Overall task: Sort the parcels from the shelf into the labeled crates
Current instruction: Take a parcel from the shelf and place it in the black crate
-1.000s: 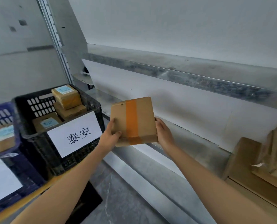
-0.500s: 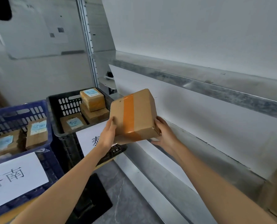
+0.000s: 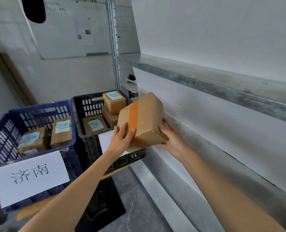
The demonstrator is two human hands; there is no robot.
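Shelf (image 3: 222, 92) beside parcel (image 3: 147, 114) tilted leftward.

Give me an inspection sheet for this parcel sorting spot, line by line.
Surface: galvanised shelf along the right; the crates stand on a yellow-edged support, mostly hidden.
Job's things: cardboard parcel with orange tape, held over the near right corner of the black crate, which holds three labelled parcels; blue crate with paper label reading 济南 holds at least two labelled parcels.
Clutter: black object on the floor below the crates, unclear what.
Grippers: left hand grips the parcel's left end; right hand cups its right end from below.
Cables: nothing seen.
Surroundings: white board on the wall, grey stone floor.
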